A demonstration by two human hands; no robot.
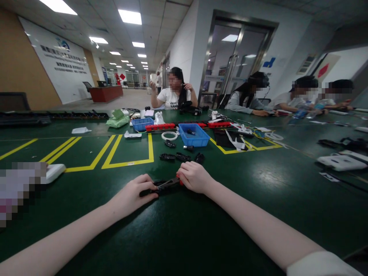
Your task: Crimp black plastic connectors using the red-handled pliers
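My right hand (195, 177) is closed around the red handles of a pair of pliers (171, 182), whose dark metal jaws point left. My left hand (137, 191) pinches a small black part (148, 193) at the tip of the jaws. The part is mostly hidden by my fingers, so its kind is unclear. Just beyond my hands lie several similar-looking black pieces, among them one on the left (167, 156), one in the middle (183, 156) and another (199, 157) close to my right hand.
A blue bin (198, 141) with a dark piece inside stands ahead, beside a white ring (169, 135) and red strips (160, 127). Left of these are a smaller blue tray (143, 125) and a green bag (117, 118). Several people sit around the green table (178, 237).
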